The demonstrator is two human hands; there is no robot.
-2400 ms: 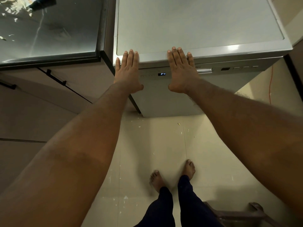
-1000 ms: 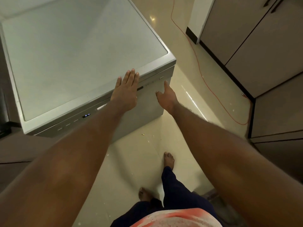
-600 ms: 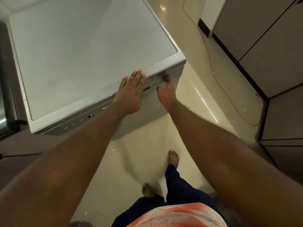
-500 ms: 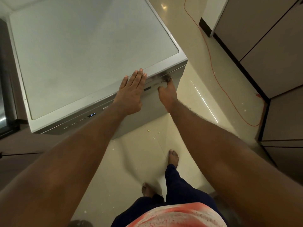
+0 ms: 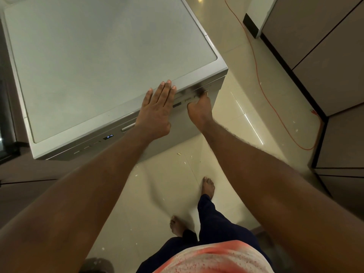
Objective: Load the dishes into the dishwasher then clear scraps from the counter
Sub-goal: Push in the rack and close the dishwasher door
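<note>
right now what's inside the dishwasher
Nothing inside shows: the dishwasher is closed, so any dishes are hidden. Outside, the left hand lies flat on its top front edge, the right hand reaches the control strip, fingertips blurred, and the display reads P4.

The right hand (image 5: 200, 111) is blurring at its fingertips against the dishwasher's (image 5: 98, 66) control strip, so its grip is not showing. The left forearm (image 5: 118, 150) is covering part of the handle (image 5: 128, 127). At one o'clock the orange cable (image 5: 255, 62) is running off-frame. At seven o'clock the edge is cropping a dark object (image 5: 96, 266).
</note>
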